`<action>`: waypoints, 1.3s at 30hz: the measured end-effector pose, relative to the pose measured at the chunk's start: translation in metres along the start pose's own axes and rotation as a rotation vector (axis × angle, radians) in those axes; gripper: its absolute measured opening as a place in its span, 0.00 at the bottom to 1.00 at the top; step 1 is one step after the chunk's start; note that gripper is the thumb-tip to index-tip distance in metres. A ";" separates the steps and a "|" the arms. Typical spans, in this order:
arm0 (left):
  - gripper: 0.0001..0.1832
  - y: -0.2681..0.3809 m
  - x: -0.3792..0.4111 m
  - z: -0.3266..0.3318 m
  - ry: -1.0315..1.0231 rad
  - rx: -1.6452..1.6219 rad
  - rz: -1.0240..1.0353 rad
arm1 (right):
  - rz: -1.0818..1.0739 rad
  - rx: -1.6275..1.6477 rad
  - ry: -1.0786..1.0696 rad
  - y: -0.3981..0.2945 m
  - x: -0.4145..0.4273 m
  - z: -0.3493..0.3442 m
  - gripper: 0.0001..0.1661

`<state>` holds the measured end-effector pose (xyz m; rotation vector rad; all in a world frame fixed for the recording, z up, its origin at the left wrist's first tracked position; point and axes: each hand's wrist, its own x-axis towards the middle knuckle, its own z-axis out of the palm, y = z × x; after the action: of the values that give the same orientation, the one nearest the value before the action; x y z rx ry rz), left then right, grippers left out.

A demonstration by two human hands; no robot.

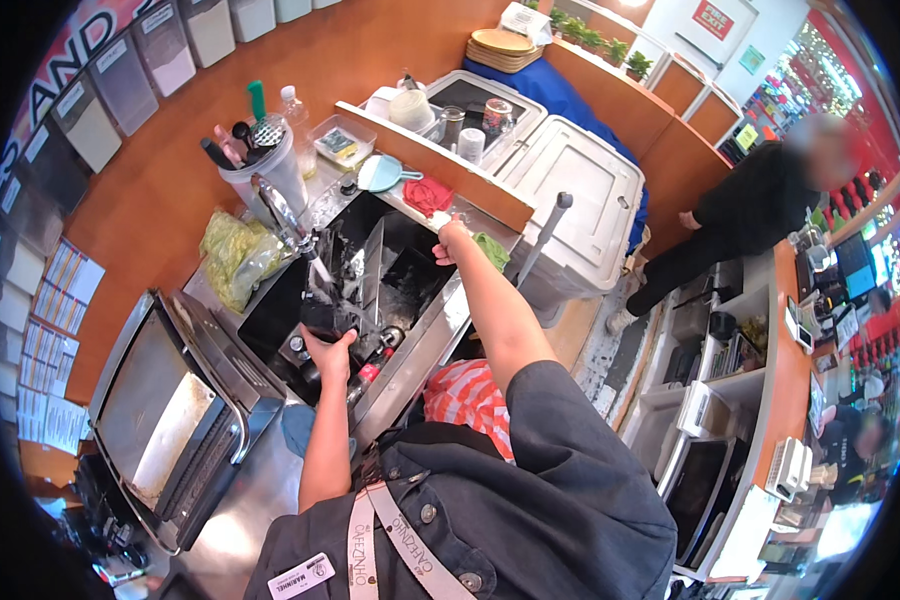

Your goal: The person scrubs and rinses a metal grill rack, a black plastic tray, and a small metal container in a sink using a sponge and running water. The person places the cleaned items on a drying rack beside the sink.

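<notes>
My left hand [328, 352] grips the edge of a black container [328, 313] low in the sink, and water splashes over it from the metal tap [283, 214]. My right arm reaches across the sink's right side. At the far rim my right hand [450, 240] has its fingers curled around a small white thing, too hidden to name. Just beyond that hand lies a crumpled red cloth [427, 196], with a light-blue dustpan-shaped scoop [386, 174] beside it. A green cloth [491, 251] lies to the right. Bottles and a red-labelled item [369, 372] sit at the sink's near end.
A bag of leafy greens [240, 259] and a tub of utensils [270, 169] stand behind the sink. To the left is a contact grill [172, 427]. A large lidded white bin [581, 195] stands at the right, and beyond it a person in black [750, 195].
</notes>
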<state>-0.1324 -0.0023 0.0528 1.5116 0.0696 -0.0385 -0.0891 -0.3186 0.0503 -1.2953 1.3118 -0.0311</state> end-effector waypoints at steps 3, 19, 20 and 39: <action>0.44 -0.001 -0.002 0.001 0.015 0.170 0.127 | -0.298 -0.283 -0.200 0.010 -0.011 0.016 0.22; 0.40 -0.017 -0.006 -0.027 0.020 -0.190 0.098 | -1.004 -0.384 -0.192 0.010 -0.178 0.159 0.38; 0.41 -0.021 -0.003 -0.030 -0.010 -0.254 0.046 | -1.006 -0.337 -0.233 0.012 -0.155 0.170 0.39; 0.38 -0.032 -0.016 -0.044 0.019 -0.438 0.053 | -0.526 -0.272 -0.179 0.020 -0.142 0.187 0.35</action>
<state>-0.1518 0.0396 0.0197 1.0758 0.0491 0.0319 -0.0213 -0.0956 0.0810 -1.8057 0.8143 -0.1051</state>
